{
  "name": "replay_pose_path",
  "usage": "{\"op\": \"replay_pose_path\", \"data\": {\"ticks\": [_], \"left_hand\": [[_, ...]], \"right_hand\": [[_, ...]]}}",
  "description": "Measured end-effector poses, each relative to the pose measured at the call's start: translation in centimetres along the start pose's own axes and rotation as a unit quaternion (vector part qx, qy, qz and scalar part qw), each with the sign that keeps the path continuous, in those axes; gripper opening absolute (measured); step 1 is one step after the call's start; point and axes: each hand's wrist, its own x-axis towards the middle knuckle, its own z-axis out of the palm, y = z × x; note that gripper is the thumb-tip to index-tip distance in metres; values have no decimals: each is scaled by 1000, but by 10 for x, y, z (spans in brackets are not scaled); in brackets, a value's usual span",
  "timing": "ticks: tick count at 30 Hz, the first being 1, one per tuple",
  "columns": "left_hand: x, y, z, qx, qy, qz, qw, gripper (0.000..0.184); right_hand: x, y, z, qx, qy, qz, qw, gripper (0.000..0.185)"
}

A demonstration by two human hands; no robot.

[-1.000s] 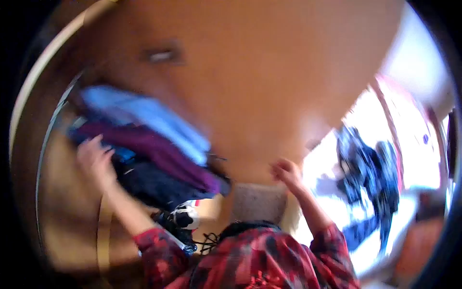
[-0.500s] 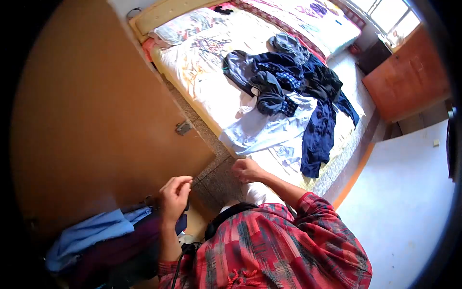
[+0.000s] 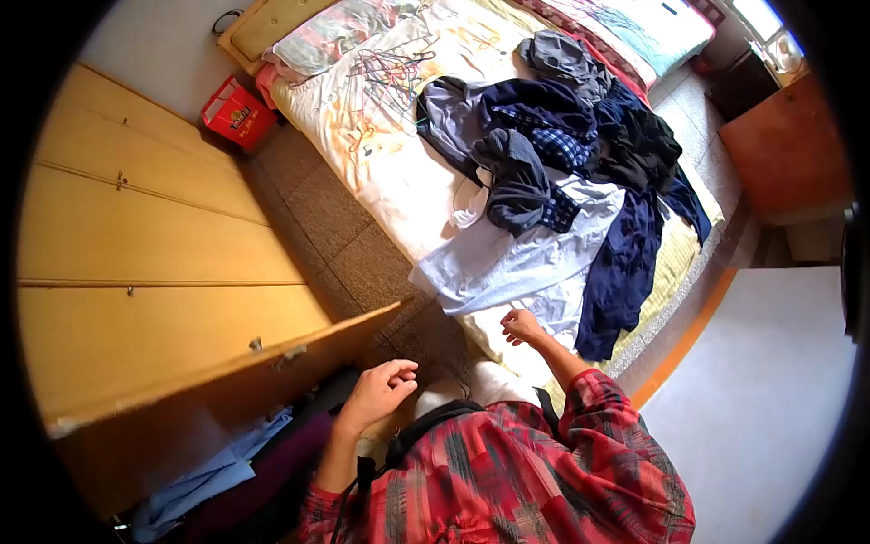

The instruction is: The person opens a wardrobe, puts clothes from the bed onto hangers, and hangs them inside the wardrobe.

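Observation:
My left hand (image 3: 379, 395) hangs in the air beside the wooden wardrobe door (image 3: 227, 376), fingers loosely bent and apart, with nothing in them. Over the near corner of the bed (image 3: 358, 177) is my right hand (image 3: 520, 327), also empty, its fingers slightly curled and apart. Just beyond it a pale grey-white garment (image 3: 517, 258) lies spread on the sheet. Dark clothes are heaped past that: a grey bunched garment (image 3: 515, 186), a navy one (image 3: 618, 281) hanging toward the bed's edge, and a black one (image 3: 648, 145).
Folded blue cloth (image 3: 213, 476) and purple cloth (image 3: 281, 453) sit inside the wardrobe behind the door. Yellow wardrobe doors (image 3: 154, 236) line the left wall. A red bag (image 3: 238, 113) stands on the floor by the headboard. At right is a white panel (image 3: 752, 363) with an orange edge.
The wardrobe door has swung toward the wardrobe, bringing the other yellow doors and the red bag into view. My right hand's fingers have loosened from a closed curl. Both hands appear farther right.

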Motion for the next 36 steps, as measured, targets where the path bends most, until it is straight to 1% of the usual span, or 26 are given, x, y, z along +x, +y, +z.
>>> {"op": "replay_pose_path", "data": {"ticks": [3,5,6,7,9,10,11,13,15,17,18,19,21,23,25,28,29,31,33,34,35,36], "left_hand": [[12,19,-1,12,9,-19,1000,30],[17,25,-3,-6,24,-35,999,31],[18,23,-2,-1,50,-8,999,30],[19,25,-5,0,60,-7,998,30],[14,29,-14,-27,92,-11,995,29],[12,24,-19,-13,107,3,994,28],[10,24,-24,-7,112,6,994,28],[4,23,-36,29,133,14,991,28],[1,16,-42,41,144,32,988,27],[-2,14,-46,39,110,27,993,27],[-1,7,-45,26,91,27,995,28],[1,2,-43,6,68,9,998,29],[9,-5,-40,-35,4,-2,999,31],[22,-18,-38,-102,-76,-23,992,33],[37,-22,-41,-119,-127,-69,982,37],[55,-28,-44,-114,-141,-97,979,42],[60,-24,-47,-129,-135,-89,978,41],[69,-21,-51,-116,-120,-25,986,43],[75,-20,-53,-94,-102,-56,989,38],[78,-23,-55,-105,-113,-74,985,45],[77,-37,-51,-170,-107,-99,974,46],[76,-50,-46,-210,-104,-79,969,48]], "right_hand": [[49,-31,-17,-44,19,-34,998,23],[71,-57,-25,-85,63,-106,989,21],[79,-70,-27,-77,75,-119,987,20],[91,-83,-30,-110,83,-131,982,19],[110,-104,-37,-165,120,-187,961,18],[130,-106,-39,-199,166,-209,943,17],[126,-121,-47,-252,195,-239,917,17],[126,-141,-54,-201,202,-193,939,18],[135,-155,-63,-214,214,-240,922,22],[129,-176,-67,-195,204,-243,928,19],[129,-187,-67,-218,210,-251,919,20],[130,-198,-66,-239,216,-258,911,21],[136,-228,-59,-190,223,-271,917,27],[155,-257,-49,-186,240,-323,896,27],[175,-289,-40,-169,228,-321,903,25],[221,-333,-30,-204,233,-375,874,25],[237,-349,-29,-207,238,-392,864,26],[272,-377,-25,-234,265,-400,846,30],[305,-408,-25,-286,288,-422,811,31],[321,-423,-25,-301,301,-435,793,33],[335,-438,-24,-304,299,-429,796,36],[349,-453,-23,-317,312,-437,782,38]]}}
